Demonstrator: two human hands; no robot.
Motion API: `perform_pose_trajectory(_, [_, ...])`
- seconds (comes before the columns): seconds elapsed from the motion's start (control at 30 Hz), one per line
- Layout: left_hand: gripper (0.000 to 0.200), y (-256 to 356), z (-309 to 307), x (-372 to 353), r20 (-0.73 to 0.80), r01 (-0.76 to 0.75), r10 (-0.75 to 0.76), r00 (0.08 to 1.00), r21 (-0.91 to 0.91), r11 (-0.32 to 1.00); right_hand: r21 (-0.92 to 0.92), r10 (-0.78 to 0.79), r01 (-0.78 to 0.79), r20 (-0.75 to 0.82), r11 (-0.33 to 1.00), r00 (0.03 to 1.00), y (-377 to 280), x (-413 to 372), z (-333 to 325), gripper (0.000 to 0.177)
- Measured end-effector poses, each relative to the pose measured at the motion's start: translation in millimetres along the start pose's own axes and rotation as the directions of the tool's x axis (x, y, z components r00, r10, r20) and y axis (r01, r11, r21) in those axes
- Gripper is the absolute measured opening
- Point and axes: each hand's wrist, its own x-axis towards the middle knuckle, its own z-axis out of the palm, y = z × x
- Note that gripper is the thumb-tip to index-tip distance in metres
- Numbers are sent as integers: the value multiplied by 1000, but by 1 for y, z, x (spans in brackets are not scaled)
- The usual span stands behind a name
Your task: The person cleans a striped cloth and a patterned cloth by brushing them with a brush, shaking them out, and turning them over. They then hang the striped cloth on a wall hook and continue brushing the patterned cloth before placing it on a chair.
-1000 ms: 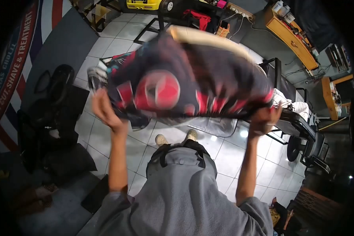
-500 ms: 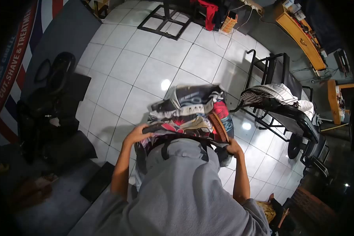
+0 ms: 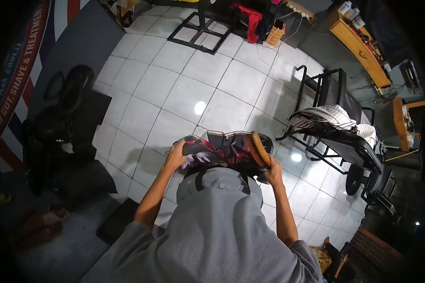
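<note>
A dark patterned cloth (image 3: 217, 153) with red and white figures hangs gathered in front of my waist, like a barber's cape. My left hand (image 3: 175, 155) is closed around its bunched left side. In my right hand (image 3: 273, 172) is a brush (image 3: 258, 149) with a wooden back, tilted upward, its bristles facing the cloth. Whether the right fingers also pinch the cloth's edge is hidden. The far edge of the cloth shows a pale border and hangs over the tiled floor.
To the right stands a black barber chair (image 3: 359, 144) with a striped cloth (image 3: 326, 118) draped over it. A black metal frame base (image 3: 200, 33) rests on the white tiles (image 3: 170, 99) ahead. Wooden drawers (image 3: 361, 49) line the right wall. Dark seating (image 3: 78, 177) is at left.
The cloth, spread out and raised ahead before, has dropped and gathered closer to my body. My left hand rose and moved slightly right; the brush in my right hand now stands more upright.
</note>
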Motion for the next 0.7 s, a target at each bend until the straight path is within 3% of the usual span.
perform_pose_trajectory(0.03, [45,24,-5,5,12,-44,44,999,-6,999,-103,-24,27,29,994,999,-1,5,1,59])
perform_pose_trajectory(0.13, [51,54,12,23,-9,-371,375,927,122,921,-278,-36,120,290,953,956,-33,33,2,55])
perform_pose_trajectory(0.23, [58,61,13,51,237,-402,330,914,405,821,-480,-45,217,344,850,938,10,64,29,42])
perform_pose_trajectory(0.3, [56,50,8,88,160,-397,365,917,435,808,-633,0,235,348,737,937,19,96,20,24])
perform_pose_trajectory(0.33, [55,54,-3,107,120,-393,382,916,451,801,-610,-81,229,261,758,962,9,112,3,19])
perform_pose_trajectory(0.37, [52,59,-16,129,27,-425,470,882,474,771,-639,6,174,269,749,963,-1,139,-14,20])
perform_pose_trajectory(0.4, [49,73,-32,148,-66,-449,550,832,500,740,-653,-56,134,139,745,989,-26,155,-39,25])
perform_pose_trajectory(0.47, [45,161,-86,136,-329,-358,522,787,446,820,-518,-250,114,-199,847,948,-99,170,-97,35])
perform_pose_trajectory(0.5, [48,195,-111,122,-471,-410,580,664,419,810,-451,-417,223,-395,864,818,-123,171,-122,39])
perform_pose_trajectory(0.53, [50,222,-133,109,-598,-464,607,523,399,791,-435,-587,395,-566,809,579,-148,172,-144,38])
perform_pose_trajectory(0.57, [55,242,-149,89,-688,-500,614,387,402,767,-454,-590,377,-626,807,510,-162,163,-162,40])
perform_pose_trajectory(0.6, [60,249,-154,71,-763,-533,597,248,407,741,-479,-623,414,-691,774,366,-151,158,-171,37])
perform_pose_trajectory(0.63, [61,242,-147,59,-816,-563,561,139,401,723,-597,-700,371,-654,711,288,-155,142,-167,23])
perform_pose_trajectory(0.67, [63,234,-140,46,-859,-591,511,23,400,700,-735,-626,-11,-585,678,516,-165,122,-169,16])
perform_pose_trajectory(0.7, [59,211,-126,36,-816,-668,570,101,368,646,-493,-412,17,-708,870,573,-125,112,-141,21])
